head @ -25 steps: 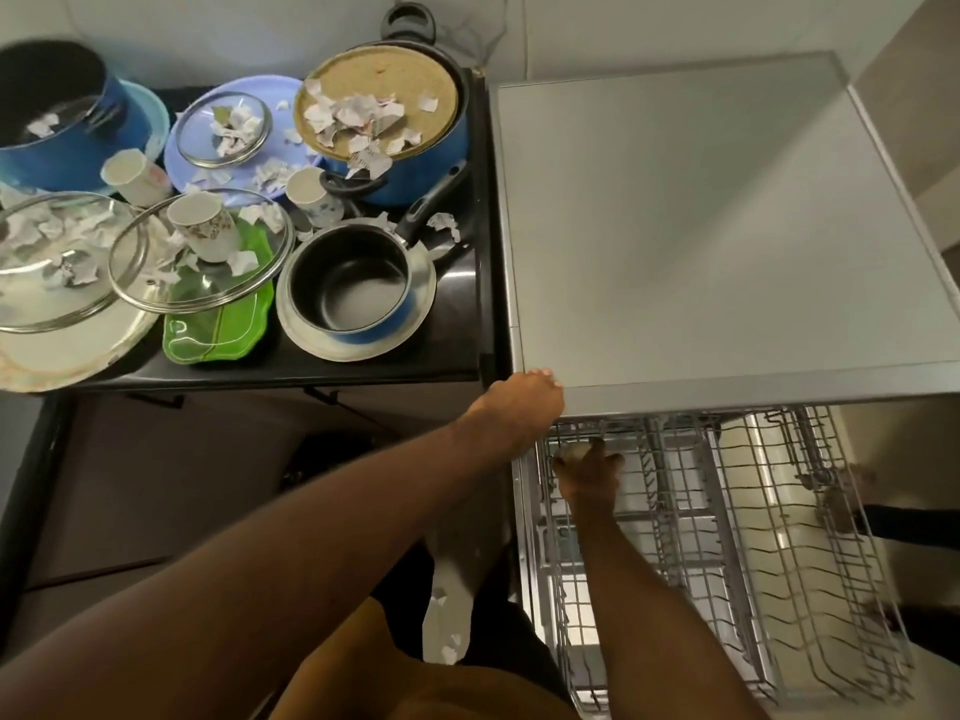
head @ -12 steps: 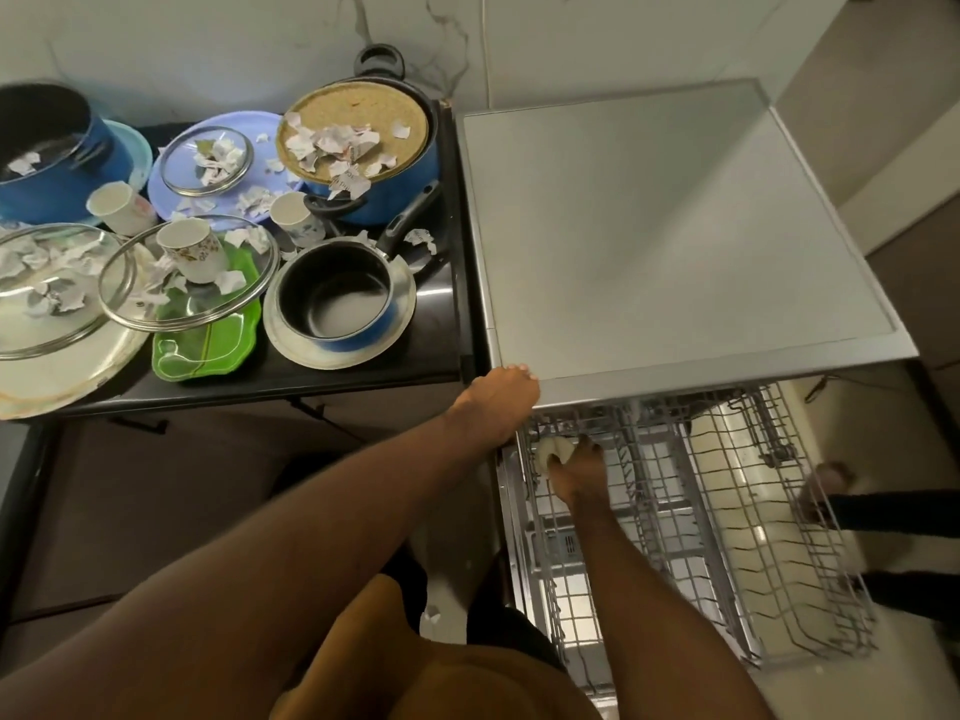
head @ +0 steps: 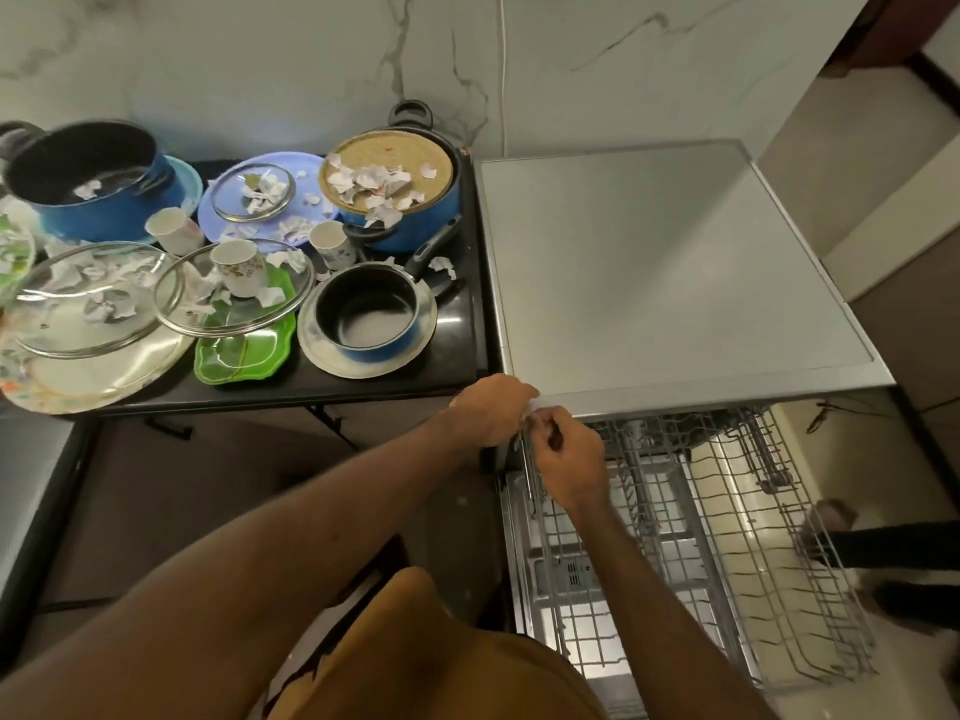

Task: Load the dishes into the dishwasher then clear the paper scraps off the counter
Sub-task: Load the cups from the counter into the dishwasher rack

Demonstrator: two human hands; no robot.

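Observation:
The dishwasher's upper wire rack (head: 727,537) is pulled out under the grey dishwasher top (head: 675,278). My left hand (head: 493,407) grips the front left corner of that top. My right hand (head: 566,459) hovers over the rack's back left corner with its fingers curled; I see nothing in it. On the black counter (head: 462,350) to the left stand a blue saucepan (head: 369,314) on a plate, floral cups (head: 239,262) (head: 330,244) (head: 171,228), glass lids (head: 93,298) (head: 234,298), and a green plate (head: 239,356). Torn paper scraps (head: 374,184) lie over the dishes.
A blue pot (head: 415,231) topped by a round mat and a larger blue pot (head: 88,179) stand at the counter's back, against a marble wall. Another person's foot (head: 831,517) and dark trouser leg are on the floor right of the rack.
My right hand has risen out of the rack's back left corner, where it held a white cup, and now sits beside my left hand. The view has pulled back and up.

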